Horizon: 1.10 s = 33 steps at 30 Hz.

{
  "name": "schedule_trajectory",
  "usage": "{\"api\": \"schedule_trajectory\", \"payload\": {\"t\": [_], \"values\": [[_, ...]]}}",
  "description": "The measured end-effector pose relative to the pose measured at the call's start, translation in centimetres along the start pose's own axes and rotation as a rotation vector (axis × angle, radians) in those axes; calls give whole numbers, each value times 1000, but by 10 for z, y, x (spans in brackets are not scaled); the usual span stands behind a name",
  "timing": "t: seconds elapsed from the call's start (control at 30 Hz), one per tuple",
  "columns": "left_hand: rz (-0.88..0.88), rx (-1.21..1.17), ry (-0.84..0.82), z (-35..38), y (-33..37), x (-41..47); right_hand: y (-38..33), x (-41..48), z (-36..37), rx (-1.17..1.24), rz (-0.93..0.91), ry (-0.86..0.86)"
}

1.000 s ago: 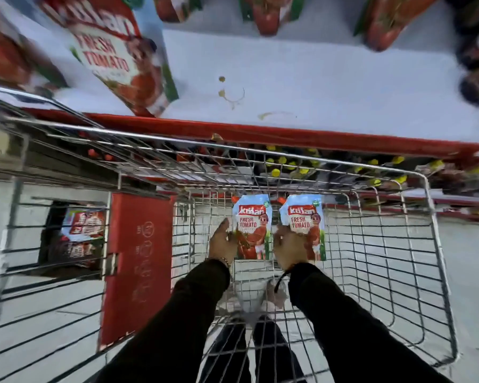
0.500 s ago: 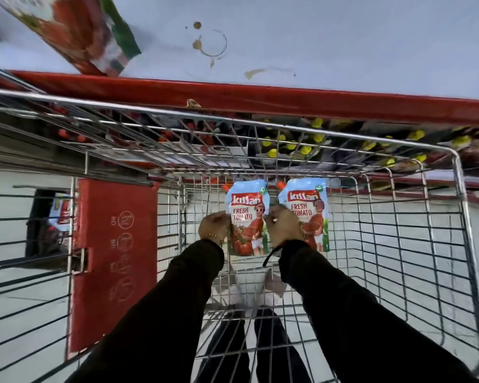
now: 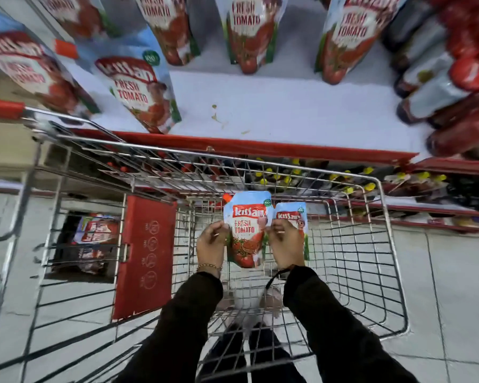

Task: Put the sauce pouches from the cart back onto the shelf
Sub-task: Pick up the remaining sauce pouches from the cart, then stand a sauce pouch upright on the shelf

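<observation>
Inside the wire cart (image 3: pixel 382 244), a blue-and-red tomato sauce pouch (image 3: pixel 246 230) is held upright between both hands: my left hand (image 3: pixel 212 244) grips its left edge, my right hand (image 3: pixel 285 244) its right edge. A second pouch (image 3: pixel 293 214) stands just behind my right hand, mostly hidden by it. Above the cart is the white shelf (image 3: pixel 288 106) with a red front lip. Several matching pouches stand on the shelf, one near the front left (image 3: pixel 138 87) and others along the back (image 3: pixel 246 29).
Dark red sauce bottles (image 3: pixel 448 87) crowd the shelf's right end. The cart's red child-seat flap (image 3: pixel 144 255) hangs at the left of the basket. Lower shelves with yellow-capped bottles (image 3: pixel 296 175) show through the cart's front wires. Another pouch pack (image 3: pixel 94 236) lies left of the cart.
The view has tilted up, bringing the shelf and its pouches into sight. The left pouch has risen a little in both hands and now overlaps the second one.
</observation>
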State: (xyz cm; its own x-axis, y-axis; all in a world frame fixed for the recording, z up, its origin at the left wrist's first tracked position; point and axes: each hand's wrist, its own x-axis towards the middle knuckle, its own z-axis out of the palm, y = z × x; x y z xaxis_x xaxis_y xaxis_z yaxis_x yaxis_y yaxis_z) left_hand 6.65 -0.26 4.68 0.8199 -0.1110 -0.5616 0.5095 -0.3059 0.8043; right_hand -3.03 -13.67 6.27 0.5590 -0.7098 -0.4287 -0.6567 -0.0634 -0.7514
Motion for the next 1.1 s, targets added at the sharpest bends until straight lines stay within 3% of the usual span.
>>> {"api": "schedule_trajectory", "payload": {"t": [0.47, 0.67, 0.9, 1.1], "values": [[510, -92, -34, -16, 144, -61, -128, -44, -86, 283, -353, 140], [626, -139, -7, -12, 205, -60, -178, -35, -108, 362, -515, 228], [708, -126, 48, 8, 266, -35, -219, 10, -112, 433, -497, 201], [680, 6, 78, 19, 270, -10, -217, 38, -105, 359, -440, 132]]}}
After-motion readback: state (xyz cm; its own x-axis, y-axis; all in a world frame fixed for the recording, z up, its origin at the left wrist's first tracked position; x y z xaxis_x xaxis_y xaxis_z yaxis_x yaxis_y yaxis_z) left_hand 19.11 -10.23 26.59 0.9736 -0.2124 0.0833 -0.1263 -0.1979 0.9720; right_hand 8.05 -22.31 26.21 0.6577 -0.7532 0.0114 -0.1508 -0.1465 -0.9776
